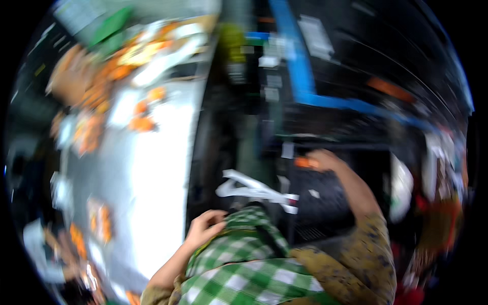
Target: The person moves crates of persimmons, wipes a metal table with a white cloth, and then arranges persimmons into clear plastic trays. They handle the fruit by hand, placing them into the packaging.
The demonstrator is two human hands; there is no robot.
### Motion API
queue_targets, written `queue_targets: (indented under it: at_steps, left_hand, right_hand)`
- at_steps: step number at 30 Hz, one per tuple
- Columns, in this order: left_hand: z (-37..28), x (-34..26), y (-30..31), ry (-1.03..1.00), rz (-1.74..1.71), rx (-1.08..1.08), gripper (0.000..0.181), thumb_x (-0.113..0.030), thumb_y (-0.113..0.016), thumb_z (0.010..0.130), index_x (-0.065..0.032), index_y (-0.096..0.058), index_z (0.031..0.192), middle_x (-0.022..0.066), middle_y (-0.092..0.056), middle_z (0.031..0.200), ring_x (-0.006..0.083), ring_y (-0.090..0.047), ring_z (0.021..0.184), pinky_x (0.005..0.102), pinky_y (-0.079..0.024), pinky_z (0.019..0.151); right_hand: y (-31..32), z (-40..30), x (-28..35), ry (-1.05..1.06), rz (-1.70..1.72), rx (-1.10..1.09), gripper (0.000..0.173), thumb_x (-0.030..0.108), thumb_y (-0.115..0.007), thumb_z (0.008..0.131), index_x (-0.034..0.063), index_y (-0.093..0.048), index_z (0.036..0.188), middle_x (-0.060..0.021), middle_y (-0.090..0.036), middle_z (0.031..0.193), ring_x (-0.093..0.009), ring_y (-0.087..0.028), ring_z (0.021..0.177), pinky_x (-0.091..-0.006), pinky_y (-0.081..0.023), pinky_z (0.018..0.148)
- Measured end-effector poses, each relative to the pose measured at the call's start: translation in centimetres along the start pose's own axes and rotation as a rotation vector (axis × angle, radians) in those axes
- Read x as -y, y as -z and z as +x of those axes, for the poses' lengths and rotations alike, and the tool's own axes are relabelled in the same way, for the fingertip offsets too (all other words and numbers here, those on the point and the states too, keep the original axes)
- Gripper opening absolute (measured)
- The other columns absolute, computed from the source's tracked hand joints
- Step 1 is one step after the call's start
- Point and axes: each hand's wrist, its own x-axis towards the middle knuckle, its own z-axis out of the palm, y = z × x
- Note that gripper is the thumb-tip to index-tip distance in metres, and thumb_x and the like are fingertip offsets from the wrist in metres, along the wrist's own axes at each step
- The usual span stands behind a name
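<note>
My right hand grips a small orange item, probably produce; blur hides its exact kind. The hand reaches over a black plastic crate, near its far side. A small white scrap lies inside that crate. Beside my green-and-white checked apron, my left hand hangs half curled, thumb apart from the fingers, with nothing seen in it. A white strap lies across the crate's left edge, in front of my waist.
At left runs a bright metal worktable bearing loose orange produce and filled clear bags. Another person's hand is over the far pile. A blue-rimmed container stands ahead; a white bag is at right.
</note>
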Motion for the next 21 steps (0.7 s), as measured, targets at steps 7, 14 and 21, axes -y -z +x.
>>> queue_targets:
  at_steps: [7,14,21]
  left_hand:
    - [-4.1,1.1,7.6,0.052,-0.106,-0.309,0.027,-0.017,-0.063,0.089,-0.0008,-0.060,0.111,0.0029,-0.063,0.087,0.0089,-0.057,0.079,0.0241,-0.047,0.073]
    - [-10.2,5.8,14.3,0.127,-0.421,-0.759,0.028,-0.020,-0.060,0.090,-0.0052,-0.060,0.113,0.0053,-0.064,0.091,0.0139,-0.062,0.077,0.0268,-0.050,0.073]
    - [-22.7,21.5,30.2,0.208,-0.845,-1.963,0.048,-0.039,-0.067,0.082,-0.0104,-0.051,0.117,0.0043,-0.055,0.103,0.0174,-0.052,0.091,0.0390,-0.045,0.077]
  right_hand:
    - [-3.3,-4.5,1.8,-0.127,-0.662,-0.463,0.042,0.022,-0.065,0.079,0.0095,-0.054,0.117,-0.0143,-0.056,0.113,-0.032,-0.054,0.106,-0.0410,-0.049,0.083]
    - [-4.6,-2.9,0.0,-0.351,-0.406,-0.391,0.048,0.006,-0.063,0.079,0.0083,-0.043,0.122,-0.0160,-0.049,0.122,-0.036,-0.052,0.112,-0.0432,-0.048,0.087]
    - [-6.0,-3.2,-2.9,-0.374,-0.426,-0.526,0.075,0.000,-0.072,0.069,0.0070,-0.036,0.135,-0.0162,-0.043,0.135,-0.036,-0.046,0.122,-0.0441,-0.043,0.097]
